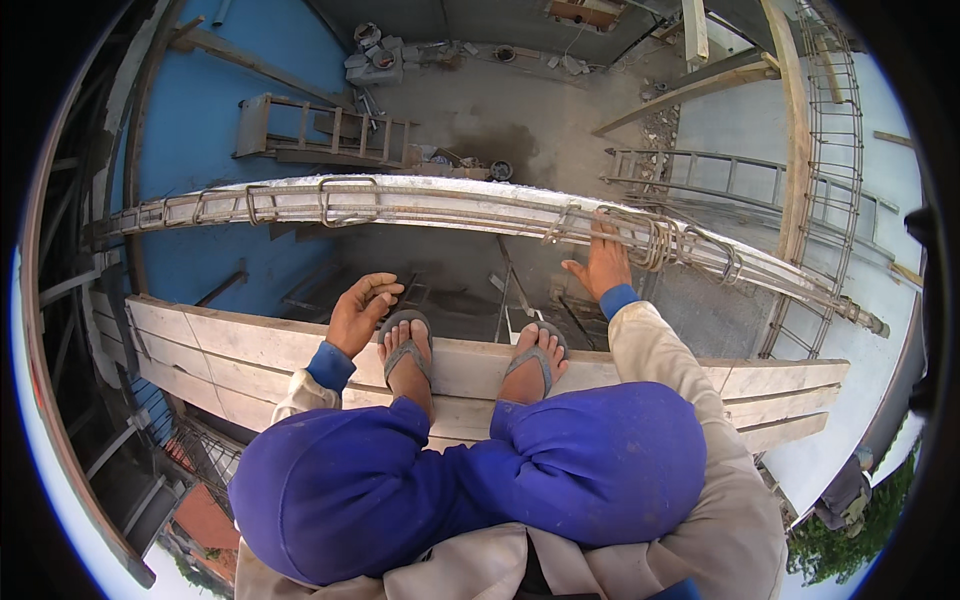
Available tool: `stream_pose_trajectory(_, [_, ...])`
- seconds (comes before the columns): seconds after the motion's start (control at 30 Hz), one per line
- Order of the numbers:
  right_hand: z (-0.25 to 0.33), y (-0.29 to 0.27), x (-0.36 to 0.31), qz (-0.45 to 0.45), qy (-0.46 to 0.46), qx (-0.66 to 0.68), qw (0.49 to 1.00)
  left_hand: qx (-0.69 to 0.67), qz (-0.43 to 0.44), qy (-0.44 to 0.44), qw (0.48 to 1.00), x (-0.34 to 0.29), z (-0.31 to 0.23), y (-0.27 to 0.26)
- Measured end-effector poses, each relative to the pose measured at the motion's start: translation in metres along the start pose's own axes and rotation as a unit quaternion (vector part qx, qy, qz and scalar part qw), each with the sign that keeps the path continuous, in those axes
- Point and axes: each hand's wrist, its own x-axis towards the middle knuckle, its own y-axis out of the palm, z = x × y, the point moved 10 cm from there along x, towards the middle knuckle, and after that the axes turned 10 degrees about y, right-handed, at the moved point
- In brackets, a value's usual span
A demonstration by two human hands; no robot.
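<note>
My right hand [603, 262] reaches forward, fingers stretched out and fingertips against the steel bars beside bunched wire stirrups [657, 243]. These long reinforcing bars [450, 219] run along a pale beam [420, 190] that crosses in front of me. More stirrups hang spaced out toward its left end. Raised over the plank edge, my left hand [360, 315] is loosely bent, with nothing visible in it. I squat on wooden planks [270, 345] in flip-flops [407, 350], blue trouser knees between my arms.
A deep drop to the floor [540, 110] opens beyond the planks and beneath the beam. Below are a wooden ladder-like frame [340, 135] and a metal ladder [735, 180]. Timber posts [793, 130] and an upright rebar cage [840, 130] stand at the right. A blue wall [230, 120] rises left.
</note>
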Motion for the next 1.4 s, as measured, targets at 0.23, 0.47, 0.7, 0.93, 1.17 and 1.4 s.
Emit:
stream_pose_trajectory(0.23, [0.034, 0.045, 0.047, 0.106, -0.075, 0.117, 0.985, 0.098, 0.020, -0.071, 0.992, -0.046, 0.029, -0.039])
stream_pose_trajectory(0.47, [0.144, 0.042, 0.058, 0.044, -0.214, 0.123, 0.968, 0.073, -0.036, -0.088, 0.993, -0.087, 0.058, -0.050])
stream_pose_trajectory(0.7, [0.202, 0.060, 0.069, 0.108, -0.226, 0.174, 0.952, 0.059, -0.044, -0.102, 0.992, -0.129, 0.072, -0.049])
stream_pose_trajectory(0.93, [0.206, 0.058, 0.071, 0.123, -0.228, 0.210, 0.943, 0.072, -0.029, -0.103, 0.992, -0.123, 0.070, -0.042])
stream_pose_trajectory(1.17, [0.198, 0.054, 0.063, 0.068, -0.202, 0.149, 0.966, 0.083, -0.014, -0.121, 0.989, -0.100, 0.067, -0.046])
stream_pose_trajectory(1.4, [0.080, 0.000, -0.025, -0.052, -0.050, 0.243, 0.967, 0.068, 0.050, -0.026, 0.996, -0.038, 0.062, -0.020])
